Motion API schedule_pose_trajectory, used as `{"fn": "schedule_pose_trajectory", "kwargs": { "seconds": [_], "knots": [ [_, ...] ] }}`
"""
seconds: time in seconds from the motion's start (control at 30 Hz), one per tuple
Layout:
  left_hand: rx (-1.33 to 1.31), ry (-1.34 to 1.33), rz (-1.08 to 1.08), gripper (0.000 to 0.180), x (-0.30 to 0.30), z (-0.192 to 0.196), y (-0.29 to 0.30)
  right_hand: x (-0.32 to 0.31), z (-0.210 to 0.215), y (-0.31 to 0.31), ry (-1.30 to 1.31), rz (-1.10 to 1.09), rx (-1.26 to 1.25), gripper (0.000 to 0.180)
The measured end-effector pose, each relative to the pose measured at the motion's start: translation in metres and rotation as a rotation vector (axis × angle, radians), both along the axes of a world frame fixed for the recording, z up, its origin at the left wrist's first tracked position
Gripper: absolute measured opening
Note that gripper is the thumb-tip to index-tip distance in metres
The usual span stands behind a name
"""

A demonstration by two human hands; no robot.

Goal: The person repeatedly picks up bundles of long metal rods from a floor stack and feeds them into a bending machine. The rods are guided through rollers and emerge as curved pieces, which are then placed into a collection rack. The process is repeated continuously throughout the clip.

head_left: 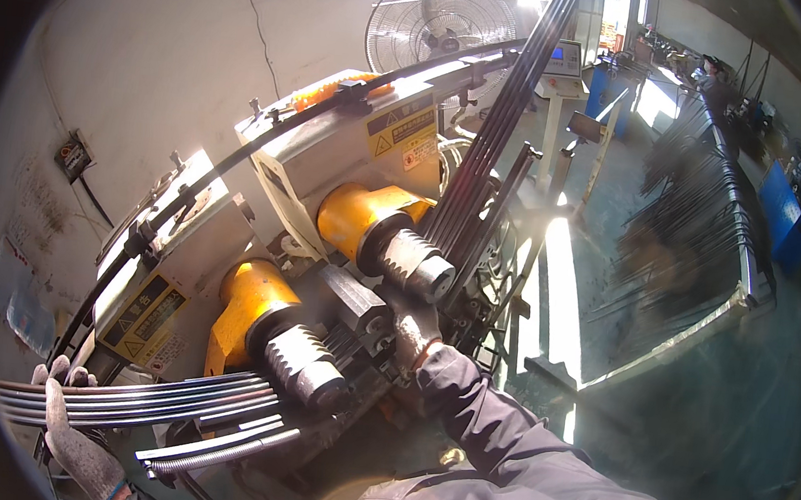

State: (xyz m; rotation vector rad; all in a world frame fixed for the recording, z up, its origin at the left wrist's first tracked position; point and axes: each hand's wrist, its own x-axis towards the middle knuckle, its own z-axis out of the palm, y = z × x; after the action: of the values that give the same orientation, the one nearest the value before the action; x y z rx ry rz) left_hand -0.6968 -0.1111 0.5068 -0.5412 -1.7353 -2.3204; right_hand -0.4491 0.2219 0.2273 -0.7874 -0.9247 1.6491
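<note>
A bundle of long metal rods (164,401) runs from the far left into a machine with two yellow housings. My left hand (78,441), in a pale knit glove, wraps round the bundle near its left end, thumb in front and fingertips showing behind. Ridged steel rollers, a left one (303,361) and a right one (414,261), jut from the left yellow housing (255,308) and the right yellow housing (355,217). My gloved right hand (415,333) reaches in just below the right roller, beside a dark steel block (352,298). Its fingers are hidden there.
More dark rods (505,115) slant upward from the right roller. A spring-wrapped bar (217,449) lies below the held bundle. A caged fan (440,37) and a control panel (563,60) stand behind. At right, a rack (736,215) carries many thin rods.
</note>
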Motion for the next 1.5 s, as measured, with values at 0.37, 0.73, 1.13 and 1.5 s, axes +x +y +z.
{"fn": "schedule_pose_trajectory", "kwargs": {
  "seconds": [0.37, 0.73, 1.13, 1.5],
  "knots": [
    [-0.305, 0.1, -0.175, 0.026, 0.002, 0.05, 0.091, 0.002, -0.028, 0.024, -0.298, 0.007, 0.352, 0.04],
    [-0.447, 0.388, -0.527, 0.038, 0.053, 0.065, 0.158, 0.001, -0.001, 0.014, 0.038, -0.012, 0.008, 0.026],
    [-0.392, 0.449, -0.551, 0.039, 0.039, 0.057, 0.155, 0.006, 0.006, 0.009, 0.035, 0.003, 0.024, 0.03],
    [-0.484, 0.412, -0.612, 0.03, 0.026, 0.064, 0.151, 0.005, -0.009, 0.012, 0.042, 0.029, 0.174, 0.035]
  ]
}}
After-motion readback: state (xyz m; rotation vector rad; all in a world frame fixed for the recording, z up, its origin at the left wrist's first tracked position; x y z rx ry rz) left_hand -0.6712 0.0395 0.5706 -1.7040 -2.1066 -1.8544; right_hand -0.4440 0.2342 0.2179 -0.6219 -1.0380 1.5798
